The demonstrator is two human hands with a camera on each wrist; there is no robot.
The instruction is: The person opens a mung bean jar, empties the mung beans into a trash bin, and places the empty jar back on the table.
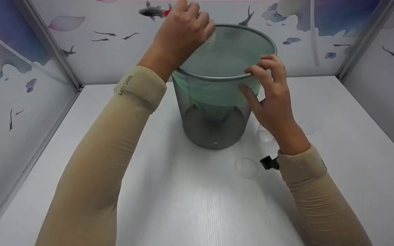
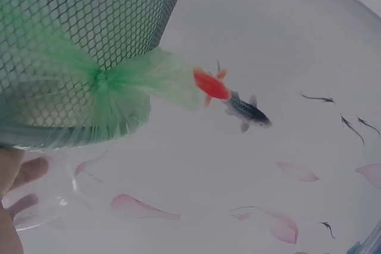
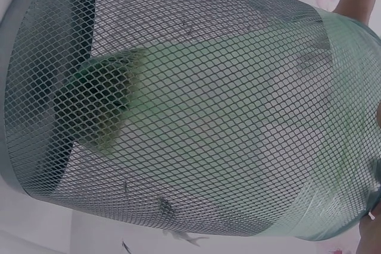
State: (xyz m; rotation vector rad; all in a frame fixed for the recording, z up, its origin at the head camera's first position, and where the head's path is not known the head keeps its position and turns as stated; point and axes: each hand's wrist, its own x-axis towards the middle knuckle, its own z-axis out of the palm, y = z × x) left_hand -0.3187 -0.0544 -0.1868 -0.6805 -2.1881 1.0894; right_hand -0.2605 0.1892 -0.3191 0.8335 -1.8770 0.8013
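Observation:
A round metal mesh wastebasket (image 1: pixel 214 133) stands upright on the white table, lined with a green plastic bag (image 1: pixel 217 92) that is folded over its rim. My left hand (image 1: pixel 185 34) is above the rim's left side, fingers curled round a clear, round-edged plastic piece (image 2: pixel 56 197); its exact kind is hard to tell. My right hand (image 1: pixel 272 92) grips the rim's right side, fingertips over the top and thumb outside against the bag. In the left wrist view, a gathered knot of the bag (image 2: pixel 102 78) hangs outside the mesh. Through the mesh, the bag's lower end (image 3: pixel 119 99) shows.
On the table (image 1: pixel 183 205), a clear plastic ring-like piece (image 1: pixel 247 167) lies in front of the basket. Two more clear pieces lie near my right wrist, one cup-like (image 1: pixel 265 136) and one round (image 1: pixel 307 128). Printed walls (image 1: pixel 115 65) enclose the table at the back and sides.

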